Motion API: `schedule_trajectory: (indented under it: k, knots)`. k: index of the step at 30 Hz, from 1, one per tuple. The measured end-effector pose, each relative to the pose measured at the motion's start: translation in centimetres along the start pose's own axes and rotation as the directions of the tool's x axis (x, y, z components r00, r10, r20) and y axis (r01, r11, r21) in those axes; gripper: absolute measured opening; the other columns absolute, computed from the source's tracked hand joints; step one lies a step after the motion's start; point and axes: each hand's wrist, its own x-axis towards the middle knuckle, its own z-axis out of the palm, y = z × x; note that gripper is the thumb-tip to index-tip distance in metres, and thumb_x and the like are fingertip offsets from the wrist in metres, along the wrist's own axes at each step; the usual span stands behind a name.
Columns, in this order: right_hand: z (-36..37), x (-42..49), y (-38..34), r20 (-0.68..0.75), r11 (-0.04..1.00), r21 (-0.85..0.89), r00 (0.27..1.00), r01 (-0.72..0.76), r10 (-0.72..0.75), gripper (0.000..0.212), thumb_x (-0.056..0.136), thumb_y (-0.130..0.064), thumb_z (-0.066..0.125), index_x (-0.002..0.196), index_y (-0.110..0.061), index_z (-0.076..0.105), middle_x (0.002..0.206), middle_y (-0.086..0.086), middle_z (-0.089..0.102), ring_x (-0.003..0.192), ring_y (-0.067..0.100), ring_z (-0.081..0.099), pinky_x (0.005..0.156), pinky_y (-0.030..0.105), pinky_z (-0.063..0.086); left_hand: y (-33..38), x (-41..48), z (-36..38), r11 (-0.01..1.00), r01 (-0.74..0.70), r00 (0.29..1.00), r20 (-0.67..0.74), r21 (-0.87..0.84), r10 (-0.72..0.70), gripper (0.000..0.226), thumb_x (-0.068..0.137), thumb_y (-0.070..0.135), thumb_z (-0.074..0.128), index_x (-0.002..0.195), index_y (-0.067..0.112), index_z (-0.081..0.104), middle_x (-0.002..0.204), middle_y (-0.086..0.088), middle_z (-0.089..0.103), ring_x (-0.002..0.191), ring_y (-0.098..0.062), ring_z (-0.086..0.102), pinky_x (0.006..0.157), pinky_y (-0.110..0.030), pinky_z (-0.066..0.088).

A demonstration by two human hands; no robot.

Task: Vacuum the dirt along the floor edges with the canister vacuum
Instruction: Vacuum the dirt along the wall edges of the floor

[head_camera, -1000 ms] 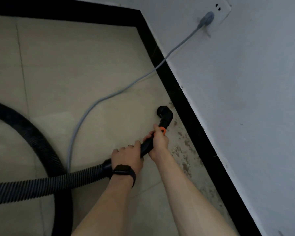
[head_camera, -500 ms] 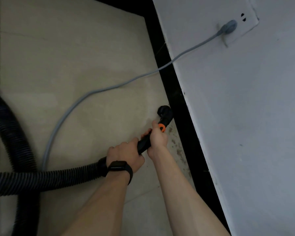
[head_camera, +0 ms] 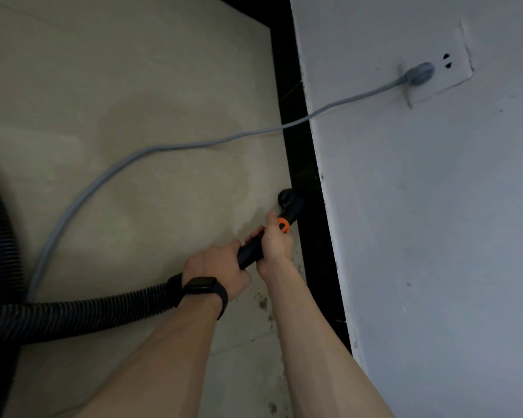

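Head view: the left hand (head_camera: 216,268) grips the black pipe (head_camera: 249,251) of the vacuum just ahead of the ribbed hose (head_camera: 88,312), with its fingers curled over the top. A dark watch (head_camera: 204,289) sits on that wrist. The right hand (head_camera: 277,242) is wrapped round the same pipe further forward, thumb pointing up toward an orange ring (head_camera: 283,224). The two hands lie close together, with a short stretch of pipe showing between them.

The black nozzle (head_camera: 289,200) is down on the beige floor (head_camera: 133,86), right at the black skirting (head_camera: 308,164) under the white wall (head_camera: 435,236). Dark specks of dirt (head_camera: 263,303) lie on the floor along the skirting, nearer the person than the nozzle.

A grey cord (head_camera: 163,149) runs across the floor and up to a grey plug (head_camera: 418,75) in a white socket (head_camera: 453,64). Any marking on the vacuum parts is too blurred to read.
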Motion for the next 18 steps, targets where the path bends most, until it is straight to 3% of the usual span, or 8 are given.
schedule_trajectory:
  k: [5,9,12,15,18]
  knots:
    - [0.8,0.7,-1.5,0.037,0.995,-0.096,0.999,0.020,-0.017,0.023,0.104,-0.032,0.060,0.100,-0.011,0.055,0.068,0.006,0.056,0.055,0.018,0.056,0.054,0.030,0.052,0.7,1.2,-1.2,0.994,0.070,0.997,0.032,-0.087,-0.067,0.015,0.077,0.032,0.052,0.090,0.033,0.047,0.071,0.006,0.050,0.067,-0.022,0.053,0.056,-0.027,0.040]
    - [1.9,1.1,-3.0,0.101,0.979,-0.201,0.995,0.025,-0.005,0.013,0.102,-0.022,0.061,0.103,-0.010,0.055,0.078,0.006,0.058,0.062,0.017,0.062,0.063,0.033,0.055,0.2,2.9,-2.3,0.962,0.150,0.986,0.109,-0.228,-0.128,0.012,0.071,0.033,0.056,0.082,0.032,0.052,0.074,0.004,0.059,0.064,-0.019,0.058,0.053,-0.025,0.040]
    - [2.3,1.3,-3.7,0.141,0.958,-0.285,0.990,0.041,0.000,0.010,0.101,-0.020,0.062,0.104,-0.013,0.056,0.080,0.002,0.059,0.064,0.013,0.067,0.060,0.031,0.055,-0.3,3.8,-2.6,0.915,0.218,0.971,0.173,-0.339,-0.168,0.022,0.057,0.033,0.063,0.078,0.030,0.058,0.073,0.000,0.064,0.063,-0.023,0.063,0.055,-0.027,0.047]
    - [2.6,1.5,-3.9,0.162,0.934,-0.351,0.987,0.062,-0.005,0.025,0.102,-0.023,0.061,0.120,-0.009,0.052,0.088,0.004,0.064,0.061,0.011,0.069,0.055,0.031,0.056,-0.5,4.3,-2.5,0.842,0.263,0.957,0.235,-0.470,-0.167,0.030,0.050,0.025,0.067,0.079,0.028,0.061,0.071,-0.006,0.067,0.057,-0.025,0.066,0.047,-0.026,0.048]
    - [2.5,1.4,-3.7,0.166,0.933,-0.352,0.986,0.069,-0.010,0.042,0.102,-0.024,0.062,0.136,-0.007,0.045,0.093,0.007,0.066,0.062,0.012,0.071,0.055,0.032,0.059,-0.8,4.6,-2.3,0.831,0.273,0.954,0.247,-0.486,-0.169,0.035,0.044,0.024,0.066,0.078,0.027,0.063,0.068,-0.007,0.068,0.049,-0.023,0.065,0.041,-0.022,0.044]
